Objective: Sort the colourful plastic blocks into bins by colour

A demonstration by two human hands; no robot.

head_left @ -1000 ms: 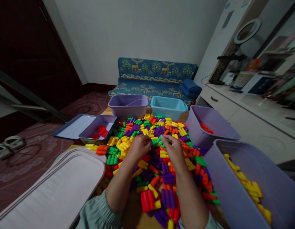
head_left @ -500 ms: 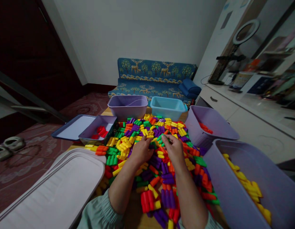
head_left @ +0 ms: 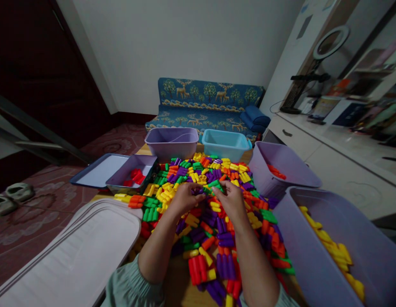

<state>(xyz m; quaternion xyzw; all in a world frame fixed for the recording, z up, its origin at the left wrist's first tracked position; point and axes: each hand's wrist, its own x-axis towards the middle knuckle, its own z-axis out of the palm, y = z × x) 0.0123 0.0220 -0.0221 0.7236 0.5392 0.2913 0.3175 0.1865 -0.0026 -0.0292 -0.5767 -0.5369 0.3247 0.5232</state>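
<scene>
Colourful plastic toy blocks, made of joined rounded bars, lie in a wide heap over the wooden table (head_left: pixel 177 283). Above the middle of the heap, my right hand (head_left: pixel 230 199) pinches a green block (head_left: pixel 214 184) between thumb and fingers. My left hand (head_left: pixel 186 198) is close beside it, its thumb and fingers closed around what looks like a purple block (head_left: pixel 196 192), partly hidden by the fingers. A red block (head_left: pixel 198 270) and a purple block (head_left: pixel 225 266) lie near the table's front.
Purple bins with yellow (head_left: pixel 327 238) and red-orange blocks (head_left: pixel 275 171) line the right side. At the back stand a purple bin (head_left: pixel 171 147) and a light-blue bin (head_left: pixel 226 147). Left are a tin (head_left: pixel 121 187) with red blocks and stacked white lids (head_left: pixel 85 251).
My left hand has lifted from the heap and turned, now with a purple piece at its fingertips. My right hand has shifted slightly left and still holds a green block.
</scene>
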